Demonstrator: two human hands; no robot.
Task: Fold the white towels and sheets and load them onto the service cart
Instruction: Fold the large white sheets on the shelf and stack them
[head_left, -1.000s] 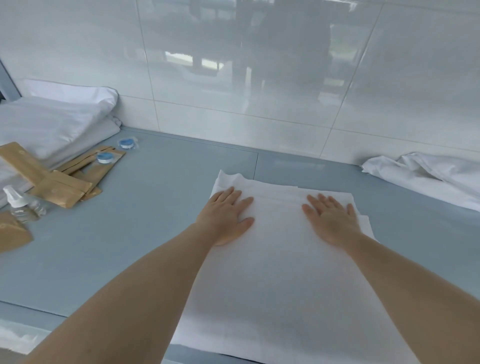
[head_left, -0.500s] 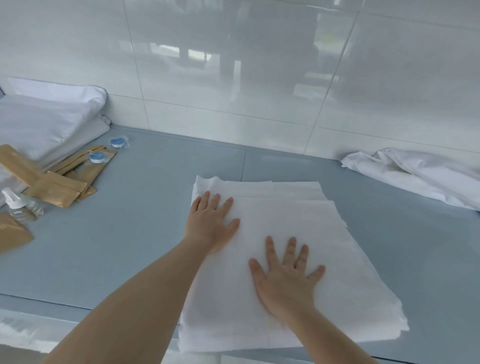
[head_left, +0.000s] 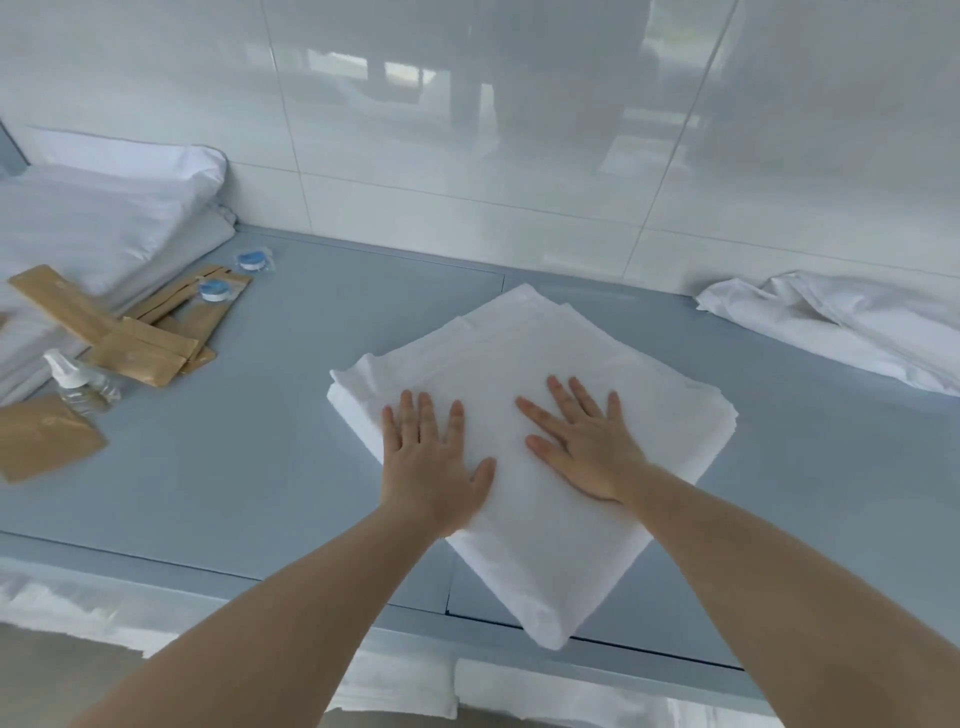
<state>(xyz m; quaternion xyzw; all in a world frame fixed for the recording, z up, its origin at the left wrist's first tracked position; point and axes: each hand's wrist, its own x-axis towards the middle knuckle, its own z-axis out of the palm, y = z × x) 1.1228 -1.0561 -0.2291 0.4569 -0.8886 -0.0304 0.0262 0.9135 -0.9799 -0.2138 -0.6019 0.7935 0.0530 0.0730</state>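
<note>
step: smoothing fold | folded white towel (head_left: 540, 431) on blue-grey counter (head_left: 249, 457) — set askew | left hand (head_left: 434, 462), right hand (head_left: 587, 447) flat, fingers spread, pressing | tip: press evenly outward — square the layered edges

a blue-grey counter (head_left: 291, 467) runs along a white tiled wall. a folded white towel (head_left: 561, 364) lies on it near the middle, turned cornerwise. at the left lie stacked white linens (head_left: 104, 228), tan packets (head_left: 140, 348), two small blue-capped items (head_left: 213, 289) and a clear bottle (head_left: 78, 384). at the far right lies a crumpled white sheet (head_left: 852, 322).
</note>
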